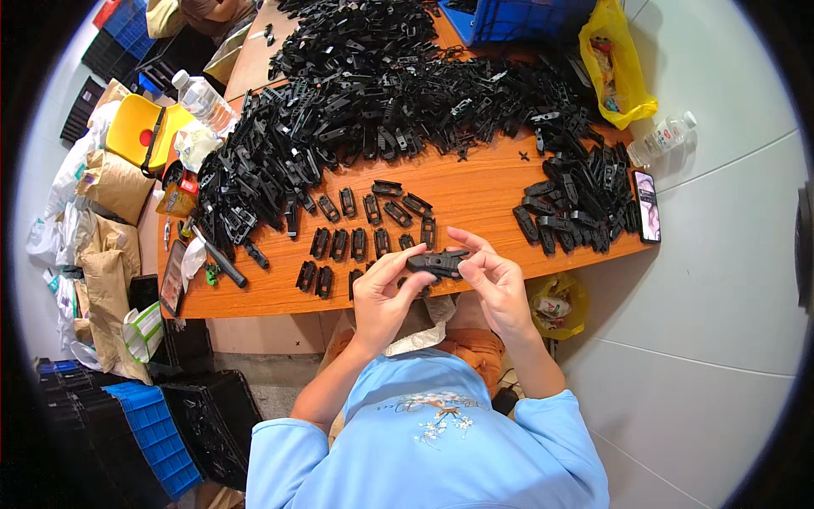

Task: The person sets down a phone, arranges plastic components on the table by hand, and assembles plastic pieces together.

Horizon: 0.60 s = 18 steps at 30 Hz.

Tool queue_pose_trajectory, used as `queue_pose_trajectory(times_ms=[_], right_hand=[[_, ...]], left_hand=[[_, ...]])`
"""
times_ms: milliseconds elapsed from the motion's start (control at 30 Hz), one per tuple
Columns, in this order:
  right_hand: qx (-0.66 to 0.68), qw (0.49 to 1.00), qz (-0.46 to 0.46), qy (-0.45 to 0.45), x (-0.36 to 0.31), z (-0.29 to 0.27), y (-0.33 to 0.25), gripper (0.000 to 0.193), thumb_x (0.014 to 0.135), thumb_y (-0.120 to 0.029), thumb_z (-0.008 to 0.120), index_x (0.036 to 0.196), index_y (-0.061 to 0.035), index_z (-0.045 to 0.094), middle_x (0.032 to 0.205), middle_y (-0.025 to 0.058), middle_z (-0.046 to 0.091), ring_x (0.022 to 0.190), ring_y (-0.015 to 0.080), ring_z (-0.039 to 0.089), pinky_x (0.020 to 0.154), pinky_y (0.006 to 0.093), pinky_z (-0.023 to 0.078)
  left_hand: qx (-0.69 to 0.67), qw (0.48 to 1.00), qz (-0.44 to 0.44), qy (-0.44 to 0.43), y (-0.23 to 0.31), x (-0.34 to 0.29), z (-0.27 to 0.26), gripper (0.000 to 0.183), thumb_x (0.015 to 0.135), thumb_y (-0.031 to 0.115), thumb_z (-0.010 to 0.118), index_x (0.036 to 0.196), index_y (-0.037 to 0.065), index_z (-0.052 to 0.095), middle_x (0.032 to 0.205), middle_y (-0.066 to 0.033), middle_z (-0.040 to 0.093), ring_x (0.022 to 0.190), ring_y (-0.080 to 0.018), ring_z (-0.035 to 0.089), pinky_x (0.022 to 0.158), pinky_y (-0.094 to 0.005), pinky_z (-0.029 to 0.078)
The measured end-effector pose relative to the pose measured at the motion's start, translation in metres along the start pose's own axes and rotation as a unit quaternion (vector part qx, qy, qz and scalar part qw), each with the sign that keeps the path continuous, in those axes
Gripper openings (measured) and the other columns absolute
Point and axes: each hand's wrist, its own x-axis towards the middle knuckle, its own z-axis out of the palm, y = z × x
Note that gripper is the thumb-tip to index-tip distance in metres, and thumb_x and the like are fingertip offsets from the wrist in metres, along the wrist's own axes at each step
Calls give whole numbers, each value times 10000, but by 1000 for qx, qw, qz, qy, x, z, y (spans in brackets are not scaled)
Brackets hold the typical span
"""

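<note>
Just above the table's near edge, a black elongated plastic part point(437, 264) is held level between my two hands. My left hand point(386, 293) pinches its left end between thumb and fingers. At the other end, my right hand point(496, 284) grips it with the thumb, the forefinger raised and slightly bent. Loose rows of small black plastic housings point(358, 244) lie on the table in front of my left hand, a few partly hidden behind the hands. To the right is a heap of longer black plastic pieces point(577, 199).
A huge pile of black plastic parts point(365, 102) covers the far side of the wooden table point(475, 182). Phones point(647, 206) lie at both table ends. Bottles point(664, 138), a yellow bag point(606, 68) and a blue crate point(526, 21) stand around it. Stacked crates point(157, 433) are at lower left.
</note>
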Motion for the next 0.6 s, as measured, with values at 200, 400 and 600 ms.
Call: queue_pose_trajectory(times_ms=[200,400,600], right_hand=[[37,999,-10,-3,1,-2,6,113,813,-75,645,905,-13,624,1185,129,505,979,167,536,825,296,438],[-238,965,-112,-10,-2,-3,9,330,742,-65,700,1054,-16,604,931,100,619,839,149,601,729,270,473],[-322,930,-178,18,-6,-2,5,239,706,-64,721,922,-7,637,820,104,641,727,185,622,649,266,473]], left_hand=[[-31,999,6,-19,-5,0,-10,312,746,-83,645,1053,-35,607,960,-95,603,849,-118,599,735,-224,498],[-98,992,-73,-41,-9,-1,-18,286,767,-73,628,1049,-36,605,975,-94,608,856,-122,604,765,-227,506],[-139,982,-111,-69,-9,-2,-16,288,783,-60,617,1069,-51,588,1018,-116,617,905,-133,597,811,-242,494]])
